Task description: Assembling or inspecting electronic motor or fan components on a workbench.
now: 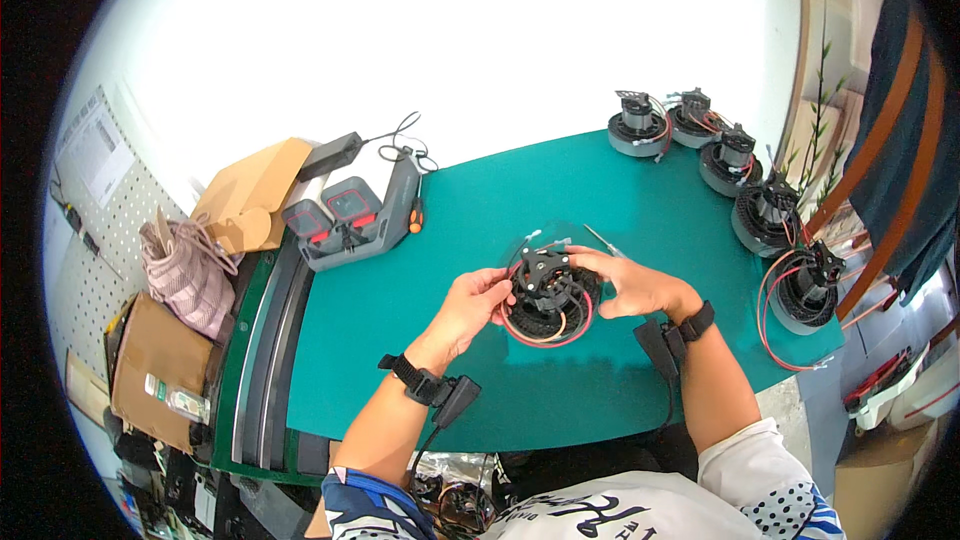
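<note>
On the green table mat in front of me stands an electric motor (546, 286) with a black top bracket, a round black body and red and pale wires looped round it. My left hand (474, 306) is closed at its left side, thumb and fingers pinched at the rim by the wires. My right hand (642, 286) curves round the right side, its fingertips at the top edge and the thumb lower down. A thin pointed metal piece (602, 240) shows just beyond the right fingers, partly hidden by them.
Several similar motors (735, 162) with wires line the mat's right edge. At the back left sit a grey double battery charger (365, 215), an orange-handled tool (416, 217) and an open cardboard box (250, 195). A pink cloth bag (187, 275) lies left of the table (400, 400).
</note>
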`<state>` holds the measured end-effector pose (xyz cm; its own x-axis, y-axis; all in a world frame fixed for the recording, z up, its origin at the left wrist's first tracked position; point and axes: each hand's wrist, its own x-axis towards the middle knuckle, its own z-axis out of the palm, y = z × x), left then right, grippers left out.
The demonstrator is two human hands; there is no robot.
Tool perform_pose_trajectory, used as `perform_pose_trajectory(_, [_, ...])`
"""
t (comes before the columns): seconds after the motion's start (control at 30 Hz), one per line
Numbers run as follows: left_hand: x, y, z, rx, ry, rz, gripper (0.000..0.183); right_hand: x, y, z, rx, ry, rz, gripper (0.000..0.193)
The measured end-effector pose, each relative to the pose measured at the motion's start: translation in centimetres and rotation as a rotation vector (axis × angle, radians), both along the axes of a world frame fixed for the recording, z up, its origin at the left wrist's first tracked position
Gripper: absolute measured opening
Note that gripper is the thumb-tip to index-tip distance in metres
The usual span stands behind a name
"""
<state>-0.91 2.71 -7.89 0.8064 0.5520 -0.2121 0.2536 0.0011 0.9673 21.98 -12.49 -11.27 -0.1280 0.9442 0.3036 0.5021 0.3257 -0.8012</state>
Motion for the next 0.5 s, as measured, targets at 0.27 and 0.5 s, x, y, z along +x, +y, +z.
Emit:
perform_pose_trajectory(0.27, [2.2,-0.2,-0.8,0.307,-0.01,-0.024,0.02,-0.3,1.2,-1.4,0.08,0.243,-0.523,0.051])
perform_pose_trajectory(0.5, [2.2,0.6,-0.4,0.909,0.12,-0.121,0.02,-0.8,1.5,-1.1,0.212,0.297,-0.462,0.045])
